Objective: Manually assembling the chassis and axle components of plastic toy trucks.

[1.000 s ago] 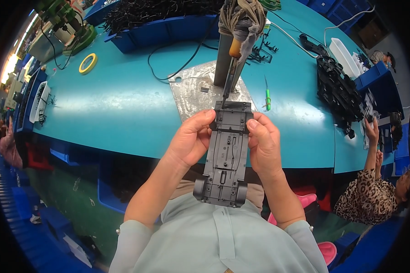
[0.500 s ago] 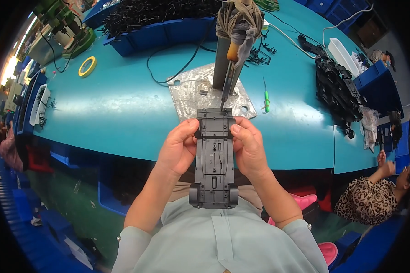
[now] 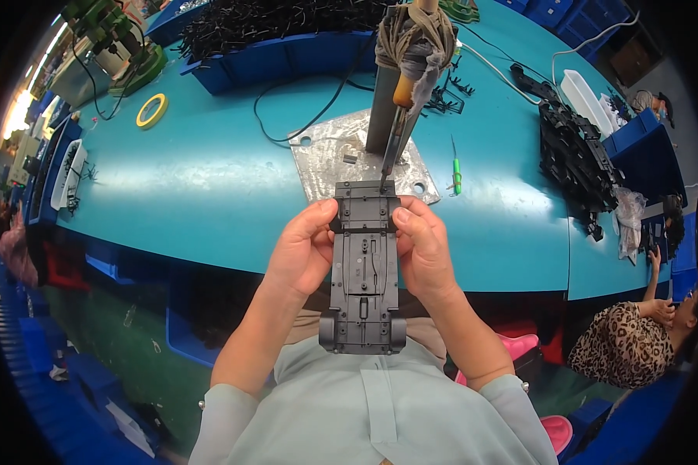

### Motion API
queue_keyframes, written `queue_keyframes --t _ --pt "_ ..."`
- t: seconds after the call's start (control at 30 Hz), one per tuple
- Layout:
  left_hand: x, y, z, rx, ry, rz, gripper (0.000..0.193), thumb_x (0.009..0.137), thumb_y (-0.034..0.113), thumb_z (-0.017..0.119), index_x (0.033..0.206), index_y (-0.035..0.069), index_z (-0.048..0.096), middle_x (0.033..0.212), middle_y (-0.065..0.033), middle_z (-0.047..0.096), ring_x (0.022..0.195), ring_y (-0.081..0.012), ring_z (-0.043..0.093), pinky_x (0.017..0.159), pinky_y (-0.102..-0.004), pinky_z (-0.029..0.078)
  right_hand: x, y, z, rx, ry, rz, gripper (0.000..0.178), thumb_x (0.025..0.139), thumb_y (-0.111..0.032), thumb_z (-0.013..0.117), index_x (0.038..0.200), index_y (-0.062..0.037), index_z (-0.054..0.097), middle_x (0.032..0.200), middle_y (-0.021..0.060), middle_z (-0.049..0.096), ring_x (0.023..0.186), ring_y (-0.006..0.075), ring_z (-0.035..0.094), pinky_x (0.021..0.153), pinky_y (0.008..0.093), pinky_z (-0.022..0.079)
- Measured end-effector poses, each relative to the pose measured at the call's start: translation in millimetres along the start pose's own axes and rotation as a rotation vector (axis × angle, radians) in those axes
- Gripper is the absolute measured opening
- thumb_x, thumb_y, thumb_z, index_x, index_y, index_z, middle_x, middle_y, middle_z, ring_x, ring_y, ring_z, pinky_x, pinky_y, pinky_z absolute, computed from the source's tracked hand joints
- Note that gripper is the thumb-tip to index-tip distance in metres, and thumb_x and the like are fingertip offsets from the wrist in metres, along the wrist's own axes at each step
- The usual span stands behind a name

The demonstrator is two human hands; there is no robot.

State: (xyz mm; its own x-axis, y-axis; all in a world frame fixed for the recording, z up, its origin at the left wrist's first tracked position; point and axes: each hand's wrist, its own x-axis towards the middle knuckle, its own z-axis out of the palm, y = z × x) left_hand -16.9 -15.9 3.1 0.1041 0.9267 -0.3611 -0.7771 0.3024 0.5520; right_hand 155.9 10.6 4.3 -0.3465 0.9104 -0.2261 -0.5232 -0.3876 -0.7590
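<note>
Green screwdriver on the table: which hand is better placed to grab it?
Right, probably. The green screwdriver lies right of the metal plate, nearer the right hand. Both hands grip the grey chassis; the left hand would cross over.

Workshop setting. A long teal workbench (image 3: 209, 178) spans the view; blue bins (image 3: 287, 54) line its far edge and another blue bin (image 3: 644, 147) stands at right. A roll of yellow tape (image 3: 152, 110) lies near a green machine (image 3: 120, 46). Bright light enters at far left. Blue crates (image 3: 46, 349) sit on the floor below.
</note>
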Motion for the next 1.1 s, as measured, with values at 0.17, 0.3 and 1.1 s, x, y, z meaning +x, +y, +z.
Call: queue_keyframes --t 0.17,0.3,1.1 --pt "0.5 -0.5 -1.0 -0.006 0.021 -0.013 0.019 0.094 0.021 0.055 0.099 0.004 0.061 0.086 -0.002 0.065 0.071 -0.0073 0.059 0.065 -0.023 0.052 -1.4 -4.7 6.2 0.007 0.002 0.001 0.025 0.09 -0.017 0.057 0.106 0.0017 0.055 0.092 0.0046 0.062 0.076 0.0076 0.057 0.069 0.0238 0.048" --pt "0.9 -1.0 -1.1 -0.02 0.021 -0.015 0.017 0.093 0.021 0.055 0.097 0.005 0.061 0.085 -0.0013 0.065 0.071 -0.0074 0.059 0.066 -0.0232 0.051 0.3 -3.0 4.2 -0.001 -0.012 -0.016 0.024 0.09 -0.017 0.058 0.105 0.002 0.055 0.091 0.0046 0.062 0.075 0.0075 0.057 0.069 0.0238 0.048" --pt "-0.3 5.0 3.7 -0.06 0.027 -0.059 0.02 0.092 0.021 0.057 0.1 0.003 0.062 0.087 -0.0038 0.066 0.073 -0.0093 0.061 0.069 -0.0249 0.052 1.8 -5.2 6.2 -0.038 0.02 -0.015 0.024 0.088 -0.019 0.059 0.101 0.0014 0.056 0.084 0.0 0.058 0.069 0.0046 0.05 0.064 0.0209 0.043"
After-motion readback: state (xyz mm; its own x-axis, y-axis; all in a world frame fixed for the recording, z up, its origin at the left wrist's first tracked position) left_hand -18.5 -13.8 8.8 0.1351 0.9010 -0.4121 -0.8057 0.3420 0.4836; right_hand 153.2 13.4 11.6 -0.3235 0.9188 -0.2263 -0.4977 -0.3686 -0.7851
